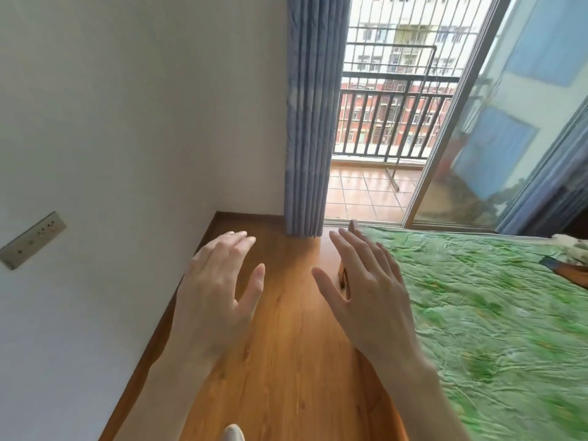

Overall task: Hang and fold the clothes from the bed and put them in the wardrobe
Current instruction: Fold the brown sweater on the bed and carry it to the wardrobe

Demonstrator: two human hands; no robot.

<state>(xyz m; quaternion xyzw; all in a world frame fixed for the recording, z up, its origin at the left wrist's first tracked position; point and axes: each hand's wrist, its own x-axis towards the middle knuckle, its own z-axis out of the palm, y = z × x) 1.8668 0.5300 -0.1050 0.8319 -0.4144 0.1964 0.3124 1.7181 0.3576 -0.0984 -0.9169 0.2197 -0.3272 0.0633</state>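
Observation:
My left hand [219, 288] and my right hand [369, 281] are both held out in front of me, palms down, fingers straight and spread, holding nothing. They hover above the wooden floor [286, 345] beside the bed [493, 313], which is covered by a green patterned sheet. At the far right edge of the bed lie some clothes [569, 259], light and orange pieces, mostly cut off by the frame. The wardrobe is not in view.
A white wall [127, 122] with a socket plate [31, 240] runs along the left. A blue curtain [308, 122] hangs ahead, beside an open sliding glass door [477, 122] onto a tiled balcony with a railing. A narrow floor strip lies between wall and bed.

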